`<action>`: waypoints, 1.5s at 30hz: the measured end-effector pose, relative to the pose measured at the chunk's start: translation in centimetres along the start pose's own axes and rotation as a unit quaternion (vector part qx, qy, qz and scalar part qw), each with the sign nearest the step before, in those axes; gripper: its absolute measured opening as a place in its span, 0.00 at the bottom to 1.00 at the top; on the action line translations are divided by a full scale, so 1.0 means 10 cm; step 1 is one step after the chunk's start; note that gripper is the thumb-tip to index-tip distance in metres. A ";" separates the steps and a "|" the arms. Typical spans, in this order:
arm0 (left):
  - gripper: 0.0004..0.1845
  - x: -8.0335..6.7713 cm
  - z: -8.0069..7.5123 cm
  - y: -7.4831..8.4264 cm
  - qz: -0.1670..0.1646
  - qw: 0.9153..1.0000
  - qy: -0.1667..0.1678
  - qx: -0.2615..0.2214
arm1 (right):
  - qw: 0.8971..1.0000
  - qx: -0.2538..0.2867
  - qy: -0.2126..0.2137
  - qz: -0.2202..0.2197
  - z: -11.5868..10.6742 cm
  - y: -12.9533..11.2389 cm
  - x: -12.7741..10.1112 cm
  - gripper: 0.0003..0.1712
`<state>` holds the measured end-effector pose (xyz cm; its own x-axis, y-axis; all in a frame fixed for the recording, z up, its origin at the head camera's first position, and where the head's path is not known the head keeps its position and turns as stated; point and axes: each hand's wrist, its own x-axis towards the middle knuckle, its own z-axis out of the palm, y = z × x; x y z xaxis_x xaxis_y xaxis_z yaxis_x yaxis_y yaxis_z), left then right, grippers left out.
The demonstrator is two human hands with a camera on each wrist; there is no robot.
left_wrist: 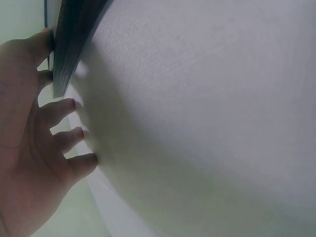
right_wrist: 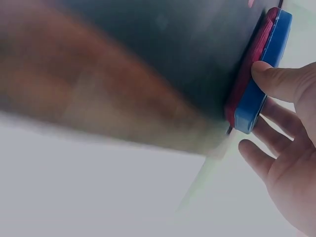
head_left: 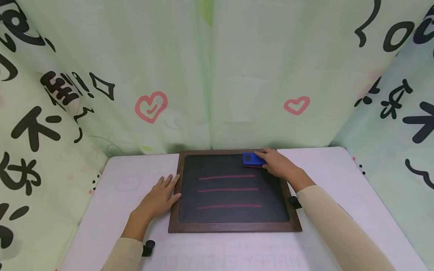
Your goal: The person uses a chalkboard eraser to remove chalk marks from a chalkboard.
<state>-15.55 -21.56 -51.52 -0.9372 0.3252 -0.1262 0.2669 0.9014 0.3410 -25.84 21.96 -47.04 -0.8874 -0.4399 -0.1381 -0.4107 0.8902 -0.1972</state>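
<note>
A dark chalkboard [head_left: 234,218] in a brown wooden frame lies flat on the table, with three pink chalk lines [head_left: 227,190] drawn across it. My right hand [head_left: 276,162] grips a blue eraser [head_left: 252,160] at the board's upper right corner. In the right wrist view the eraser [right_wrist: 261,74] shows a red felt pad pressed on the black surface, thumb [right_wrist: 279,81] on its edge. My left hand [head_left: 159,197] lies flat on the table with straight fingers, touching the board's left frame edge [left_wrist: 69,44].
The white table [head_left: 122,188] is closed in by light green cloth walls [head_left: 210,75] with black marks and pink hearts at the back and on both sides. Beige sleeves cover both forearms.
</note>
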 end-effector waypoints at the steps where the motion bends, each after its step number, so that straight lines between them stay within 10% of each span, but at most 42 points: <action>1: 0.38 0.00 0.00 0.00 0.001 1.000 0.001 0.001 | 1.000 0.004 0.002 0.001 -0.01 0.03 -0.02 0.34; 29: 0.37 -0.03 -0.06 0.06 0.001 1.000 -0.003 -0.004 | 0.999 0.010 0.027 -0.032 0.04 0.14 -0.03 0.34; 45: 0.38 -0.02 -0.04 0.05 0.001 1.000 -0.001 -0.004 | 0.998 -0.021 -0.017 -0.058 0.05 -0.32 0.31 0.35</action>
<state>-15.33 -21.28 -50.90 -0.9364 0.3270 -0.1273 0.2663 0.8985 0.3490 -27.21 17.65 -47.36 -0.8259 -0.5436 -0.1499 -0.5195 0.8369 -0.1727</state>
